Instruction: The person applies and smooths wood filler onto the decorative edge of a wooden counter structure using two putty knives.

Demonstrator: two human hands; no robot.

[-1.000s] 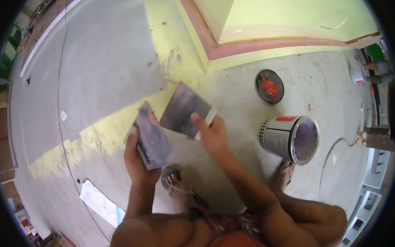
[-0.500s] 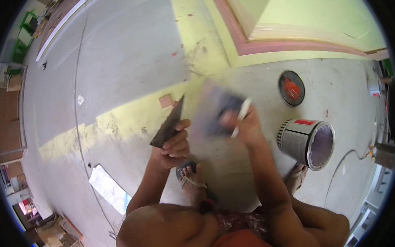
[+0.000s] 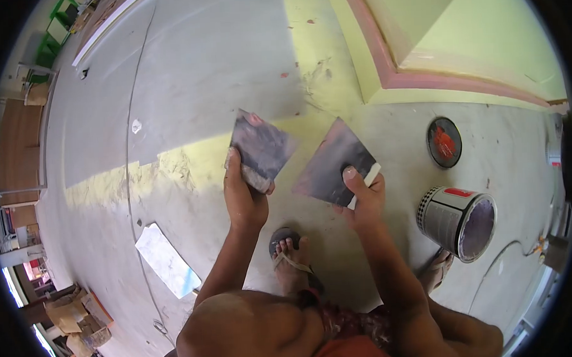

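Observation:
My left hand is closed round the lower edge of a dark metal scraper plate, its flat face now showing a pinkish smear near the top corner. In my right hand is a second dark scraper plate with a pale handle edge; my thumb presses on its face. The two plates are apart, side by side above the floor, their near corners close together.
An open paint can lies tilted at the right, by my foot. Behind it rests a round lid with red paste. A white sheet lies at the left, near a long cable. A yellow and pink wall base stands at the upper right.
The left plate has turned from edge-on to face-on. The right plate has moved slightly and is no longer blurred. The whole view has shifted a little, with the floor items lying further right.

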